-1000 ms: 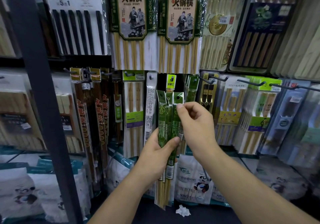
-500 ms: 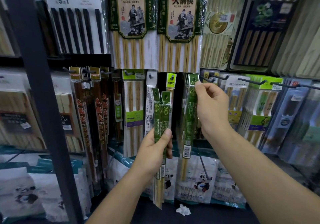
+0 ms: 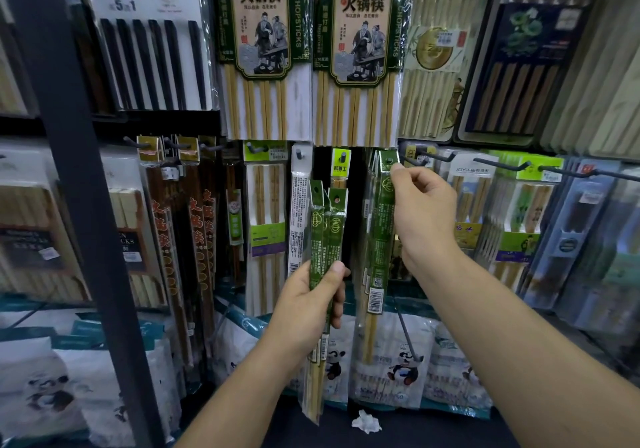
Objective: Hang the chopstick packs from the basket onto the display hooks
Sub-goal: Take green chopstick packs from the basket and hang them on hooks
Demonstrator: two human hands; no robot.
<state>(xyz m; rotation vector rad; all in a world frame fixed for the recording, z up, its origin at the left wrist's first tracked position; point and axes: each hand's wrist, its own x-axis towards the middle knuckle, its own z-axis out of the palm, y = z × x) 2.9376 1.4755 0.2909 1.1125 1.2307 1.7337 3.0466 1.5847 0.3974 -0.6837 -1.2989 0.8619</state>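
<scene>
1. The left hand has its fingers and thumb wrapped round the middle of a bunch of green chopstick packs, held upright in front of the display.
2. The right hand pinches the top of a single green chopstick pack between thumb and fingertips, up against matching packs hanging there.
3. Whether its hole sits on a hook, I cannot tell.
4. Just right of it, bare display hooks jut out.
5. Below, a crumpled white scrap lies near the panda-print bags.
</scene>
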